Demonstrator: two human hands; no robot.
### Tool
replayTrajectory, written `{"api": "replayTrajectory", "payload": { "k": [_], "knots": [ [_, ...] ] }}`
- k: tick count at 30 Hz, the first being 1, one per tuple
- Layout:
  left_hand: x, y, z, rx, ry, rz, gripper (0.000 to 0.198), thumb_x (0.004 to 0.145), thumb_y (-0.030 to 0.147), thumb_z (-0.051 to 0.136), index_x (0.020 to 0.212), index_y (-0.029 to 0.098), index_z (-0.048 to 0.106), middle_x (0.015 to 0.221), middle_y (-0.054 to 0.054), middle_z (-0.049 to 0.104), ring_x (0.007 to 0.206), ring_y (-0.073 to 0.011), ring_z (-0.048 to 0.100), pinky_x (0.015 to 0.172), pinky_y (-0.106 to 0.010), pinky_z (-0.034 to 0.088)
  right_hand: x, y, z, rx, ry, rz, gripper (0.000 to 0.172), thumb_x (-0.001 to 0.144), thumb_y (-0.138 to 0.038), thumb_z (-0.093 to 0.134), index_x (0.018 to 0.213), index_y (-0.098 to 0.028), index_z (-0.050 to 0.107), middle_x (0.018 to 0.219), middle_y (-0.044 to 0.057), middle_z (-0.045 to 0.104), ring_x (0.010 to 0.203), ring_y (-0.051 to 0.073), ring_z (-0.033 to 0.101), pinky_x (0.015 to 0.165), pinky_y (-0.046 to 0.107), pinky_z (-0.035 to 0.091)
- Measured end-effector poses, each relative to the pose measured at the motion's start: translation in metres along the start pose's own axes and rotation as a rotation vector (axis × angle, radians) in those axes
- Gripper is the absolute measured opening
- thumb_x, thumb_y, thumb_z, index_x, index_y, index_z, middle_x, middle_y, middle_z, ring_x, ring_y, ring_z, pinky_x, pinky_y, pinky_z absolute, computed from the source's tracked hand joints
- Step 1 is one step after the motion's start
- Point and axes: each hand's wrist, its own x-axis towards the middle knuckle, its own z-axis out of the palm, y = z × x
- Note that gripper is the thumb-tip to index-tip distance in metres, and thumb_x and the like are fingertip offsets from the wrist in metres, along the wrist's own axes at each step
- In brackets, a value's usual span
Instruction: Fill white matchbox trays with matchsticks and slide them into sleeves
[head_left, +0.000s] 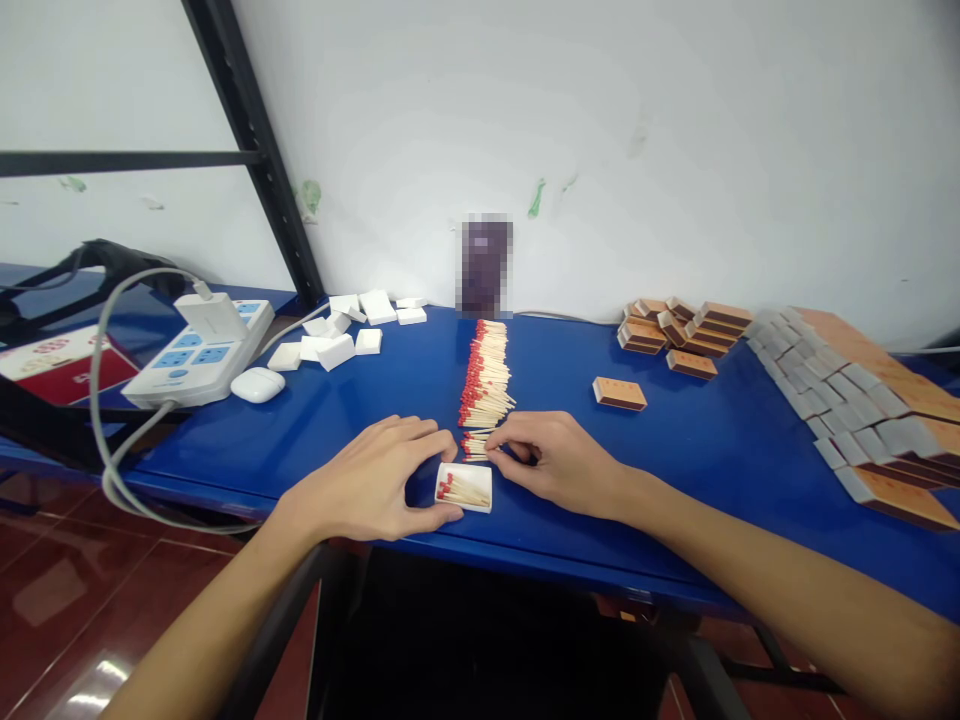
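A small white matchbox tray [486, 474] lies near the table's front edge with several red-headed matches [463, 490] inside. My left hand [379, 480] curls around its left end, thumb at the near side and index finger at the far side, steadying it. Just beyond the tray, my right hand [559, 460] pinches at the ends of some matches at the near end of a long row of loose matches [486, 375]. The fingers hide how many it grips. All the heads in the row point left.
Empty white trays [334, 350] lie at the back left, beside a white earbud case [258, 384] and a power strip [202, 350] with cables. One closed matchbox [619, 393] stands right of the row. More matchboxes [686, 327] are piled behind, and wrapped stacks [840, 390] stand far right.
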Motion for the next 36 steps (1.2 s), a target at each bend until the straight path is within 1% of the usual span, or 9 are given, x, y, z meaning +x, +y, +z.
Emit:
{"api": "replayTrajectory", "payload": {
  "k": [3,8,13,18,24,29,31,36],
  "knots": [
    [0.0000,-0.0005,-0.0001,-0.002,-0.008,-0.002,0.035,0.085,0.054,0.061,0.100,0.023,0.057,0.093,-0.001,0.060,0.086,-0.0213,0.056,0.092,-0.040,0.041,0.0005,-0.0002,-0.0007,0.003,-0.014,0.001,0.012,0.084,-0.015,0.058,0.082,-0.016,0.070,0.058,-0.005,0.049,0.054,0.008,0.044,0.058,0.020,0.036],
    [0.0002,0.0003,-0.0010,-0.005,-0.005,-0.008,0.034,0.085,0.052,0.061,0.101,0.023,0.057,0.093,-0.001,0.060,0.086,-0.0214,0.056,0.084,-0.037,0.042,0.0003,-0.0010,-0.0012,0.000,-0.025,-0.004,0.012,0.084,-0.014,0.059,0.082,-0.016,0.071,0.058,-0.005,0.048,0.053,0.008,0.043,0.057,0.020,0.035],
    [0.0008,0.0006,-0.0009,-0.005,-0.008,-0.007,0.035,0.085,0.054,0.060,0.101,0.022,0.057,0.092,-0.002,0.061,0.087,-0.0219,0.057,0.089,-0.039,0.041,0.0003,-0.0005,-0.0005,-0.002,0.007,-0.014,0.012,0.086,-0.016,0.058,0.083,-0.017,0.070,0.058,-0.005,0.047,0.053,0.008,0.042,0.057,0.021,0.035],
    [0.0004,-0.0002,0.0000,-0.006,-0.007,-0.006,0.035,0.084,0.053,0.061,0.101,0.022,0.056,0.093,-0.001,0.060,0.087,-0.0217,0.057,0.094,-0.041,0.040,0.0005,-0.0001,-0.0008,-0.025,-0.006,-0.024,0.016,0.088,-0.017,0.056,0.082,-0.017,0.071,0.057,-0.004,0.047,0.053,0.009,0.042,0.057,0.022,0.034],
    [0.0000,-0.0001,-0.0004,0.002,-0.016,-0.010,0.035,0.084,0.054,0.061,0.099,0.023,0.056,0.092,-0.001,0.059,0.087,-0.0223,0.056,0.090,-0.039,0.041,0.0002,-0.0006,-0.0009,0.004,-0.009,-0.013,0.016,0.087,-0.016,0.057,0.082,-0.017,0.072,0.058,-0.004,0.051,0.054,0.009,0.044,0.057,0.022,0.035],
    [0.0009,0.0001,-0.0009,-0.001,-0.017,-0.013,0.034,0.085,0.054,0.061,0.098,0.022,0.056,0.092,-0.001,0.059,0.087,-0.0218,0.056,0.091,-0.040,0.040,0.0008,0.0007,-0.0003,0.004,0.010,-0.005,0.017,0.089,-0.018,0.056,0.089,-0.017,0.073,0.061,-0.003,0.055,0.054,0.009,0.046,0.058,0.022,0.036],
    [0.0007,0.0003,-0.0009,-0.001,-0.016,-0.013,0.034,0.085,0.054,0.060,0.098,0.022,0.056,0.091,-0.001,0.059,0.086,-0.0218,0.056,0.090,-0.039,0.040,0.0008,0.0013,0.0001,-0.005,0.009,-0.005,0.018,0.090,-0.019,0.056,0.089,-0.016,0.073,0.062,-0.002,0.057,0.055,0.009,0.046,0.058,0.022,0.036],
    [-0.0002,0.0005,-0.0005,-0.003,-0.026,-0.018,0.035,0.085,0.054,0.060,0.097,0.022,0.055,0.091,-0.001,0.058,0.087,-0.0223,0.055,0.089,-0.039,0.040,0.0004,0.0013,0.0000,-0.017,-0.003,0.000,0.019,0.090,-0.017,0.056,0.086,-0.015,0.074,0.060,-0.002,0.055,0.054,0.009,0.045,0.057,0.022,0.036]
  ]
}}
